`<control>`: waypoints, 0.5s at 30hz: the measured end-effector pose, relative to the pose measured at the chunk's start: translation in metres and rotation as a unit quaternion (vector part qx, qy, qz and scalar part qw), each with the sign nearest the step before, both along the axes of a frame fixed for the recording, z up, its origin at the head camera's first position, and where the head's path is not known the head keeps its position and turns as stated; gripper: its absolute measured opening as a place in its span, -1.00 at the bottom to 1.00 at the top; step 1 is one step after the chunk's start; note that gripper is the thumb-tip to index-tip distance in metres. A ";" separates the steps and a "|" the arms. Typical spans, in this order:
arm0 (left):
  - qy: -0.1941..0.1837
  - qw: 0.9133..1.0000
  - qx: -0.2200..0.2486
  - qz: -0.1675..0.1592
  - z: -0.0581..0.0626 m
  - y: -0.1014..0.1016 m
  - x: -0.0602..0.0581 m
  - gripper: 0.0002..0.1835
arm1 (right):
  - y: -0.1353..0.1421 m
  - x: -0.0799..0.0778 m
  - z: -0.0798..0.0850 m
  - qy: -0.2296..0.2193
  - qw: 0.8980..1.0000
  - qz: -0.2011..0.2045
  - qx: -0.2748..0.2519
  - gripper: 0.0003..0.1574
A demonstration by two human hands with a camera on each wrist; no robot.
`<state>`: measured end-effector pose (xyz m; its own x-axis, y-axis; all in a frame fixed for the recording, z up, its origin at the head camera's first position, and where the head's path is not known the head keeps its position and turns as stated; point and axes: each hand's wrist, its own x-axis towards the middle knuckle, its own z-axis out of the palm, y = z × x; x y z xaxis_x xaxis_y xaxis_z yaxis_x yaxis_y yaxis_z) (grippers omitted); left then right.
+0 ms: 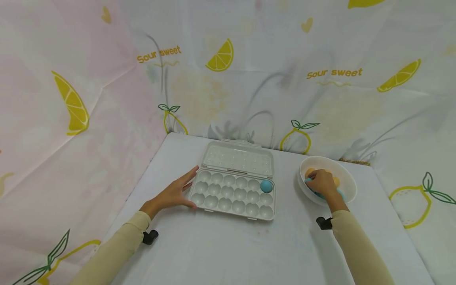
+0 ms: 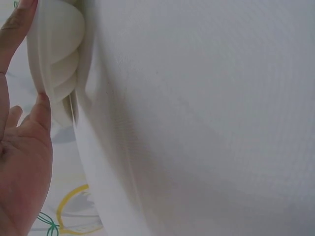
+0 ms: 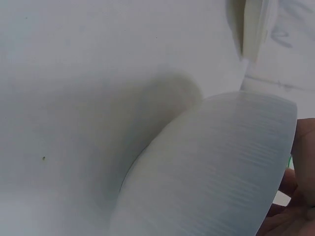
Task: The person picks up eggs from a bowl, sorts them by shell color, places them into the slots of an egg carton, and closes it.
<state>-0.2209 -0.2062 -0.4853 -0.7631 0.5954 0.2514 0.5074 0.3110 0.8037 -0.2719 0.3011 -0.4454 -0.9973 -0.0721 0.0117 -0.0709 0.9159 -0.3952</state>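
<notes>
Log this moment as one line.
Left hand: touching left end of tray | Right hand: inside bowl, at something light blue | Tray: lid open, one blue ball back right | Bowl: holds orange balls

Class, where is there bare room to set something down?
Free: the white table in front of the egg tray, between the sleeves, and the strip between tray and bowl. Crowded: the bowl, with orange balls and the right hand inside, and the tray's left end, where the left hand touches.

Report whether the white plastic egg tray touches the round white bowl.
Apart: the head view shows a strip of white tabletop between the white plastic egg tray and the round white bowl.
</notes>
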 end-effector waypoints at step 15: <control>-0.017 1.000 0.006 0.021 -0.017 -0.002 -0.008 0.34 | -0.008 0.001 0.022 0.128 0.989 -0.020 -0.065 -0.60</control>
